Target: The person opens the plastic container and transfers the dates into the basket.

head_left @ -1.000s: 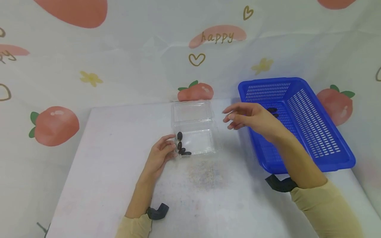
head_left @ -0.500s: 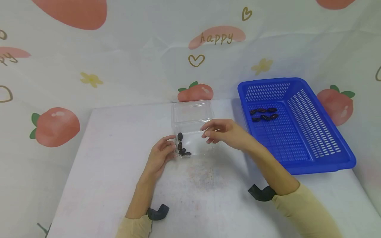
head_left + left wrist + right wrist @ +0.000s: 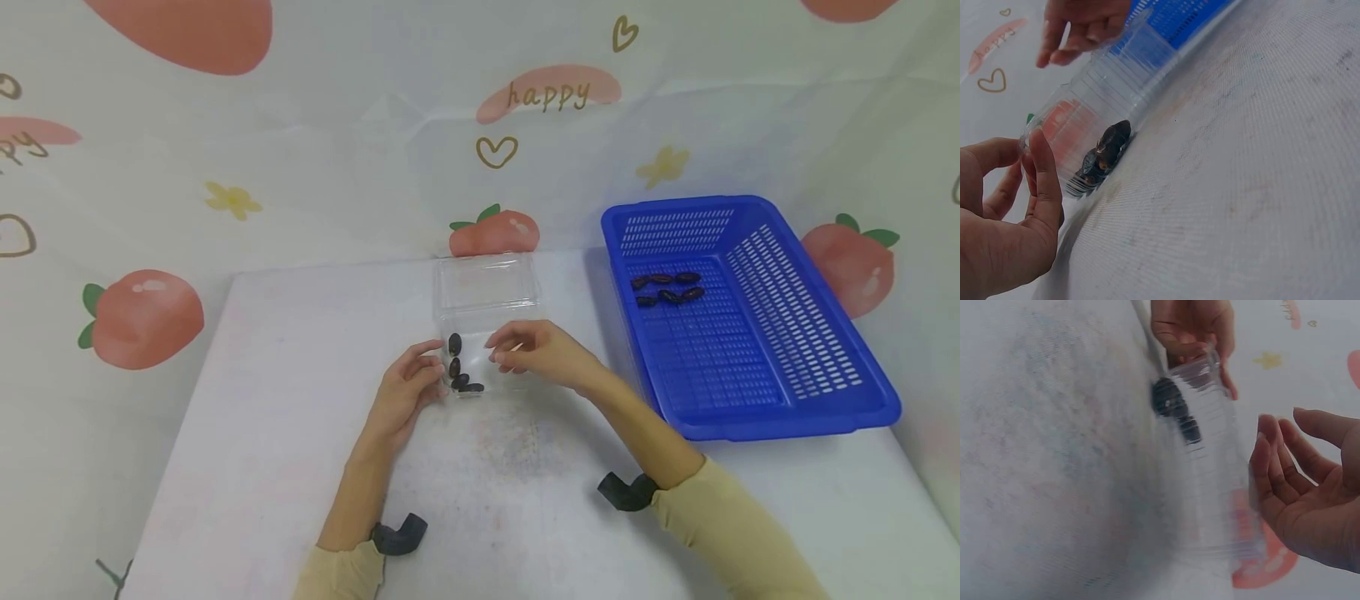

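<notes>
My left hand (image 3: 405, 387) pinches the left rim of a clear plastic clamshell box (image 3: 1125, 75) between thumb and fingers. Its lid (image 3: 487, 282) is folded back, away from me. Several dark, wrinkled, oval date-like fruits (image 3: 454, 343) line the left side and near-left corner of the box; in the left wrist view the dark fruits (image 3: 1113, 140) show through the wall. Over the right part of the box hovers my right hand (image 3: 543, 354), fingers loosely bent. In the right wrist view the right hand's thumb and fingertips (image 3: 1266, 425) stand apart with nothing between them.
A blue perforated basket (image 3: 832, 333) stands to the right, with several more dark fruits (image 3: 669, 287) in two rows near its far left corner. A white cloth covers the table (image 3: 277, 400). Behind it hangs a fruit-printed white backdrop (image 3: 360, 167).
My right hand has moved left and toward me, from over the blue basket's left edge to above the clear box, uncovering the fruits in the basket. My left hand stays at the box rim.
</notes>
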`<state>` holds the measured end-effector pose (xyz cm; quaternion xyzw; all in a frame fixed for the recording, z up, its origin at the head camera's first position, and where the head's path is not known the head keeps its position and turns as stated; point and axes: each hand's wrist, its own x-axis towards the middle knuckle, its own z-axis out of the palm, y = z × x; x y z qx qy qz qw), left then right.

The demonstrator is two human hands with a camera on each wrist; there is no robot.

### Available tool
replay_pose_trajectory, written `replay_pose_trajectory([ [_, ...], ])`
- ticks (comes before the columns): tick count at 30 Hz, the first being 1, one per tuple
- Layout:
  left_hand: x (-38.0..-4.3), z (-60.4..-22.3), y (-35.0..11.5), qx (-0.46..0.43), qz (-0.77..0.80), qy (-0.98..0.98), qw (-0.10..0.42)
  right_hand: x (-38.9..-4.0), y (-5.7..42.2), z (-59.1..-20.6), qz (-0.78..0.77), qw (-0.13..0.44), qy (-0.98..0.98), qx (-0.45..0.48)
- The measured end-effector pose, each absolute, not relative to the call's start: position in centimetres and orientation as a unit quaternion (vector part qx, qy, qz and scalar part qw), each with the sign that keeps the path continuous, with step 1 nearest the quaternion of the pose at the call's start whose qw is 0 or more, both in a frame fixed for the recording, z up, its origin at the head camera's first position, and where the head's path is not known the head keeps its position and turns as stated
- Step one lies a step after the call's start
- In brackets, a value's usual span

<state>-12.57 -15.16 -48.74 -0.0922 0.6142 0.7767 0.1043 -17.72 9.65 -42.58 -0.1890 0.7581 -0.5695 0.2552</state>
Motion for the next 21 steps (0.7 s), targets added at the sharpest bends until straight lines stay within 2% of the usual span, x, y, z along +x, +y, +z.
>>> replay_pose_trajectory([
  [7, -12.6, -48.8, -15.1, -0.096, 0.776, 0.615, 0.105, -18.3, 8.7, -44.4, -0.546, 0.264, 0.770, -0.196],
  [15, -12.7, -48.8, -15.0, -0.091, 0.781, 0.608, 0.106, -18.6, 7.5, -44.8, -0.498, 0.255, 0.796, -0.231],
  [21, -12.6, -48.9, -15.1, -0.093, 0.782, 0.608, 0.104, -18.7, 6.9, -45.1, -0.484, 0.270, 0.797, -0.240],
])
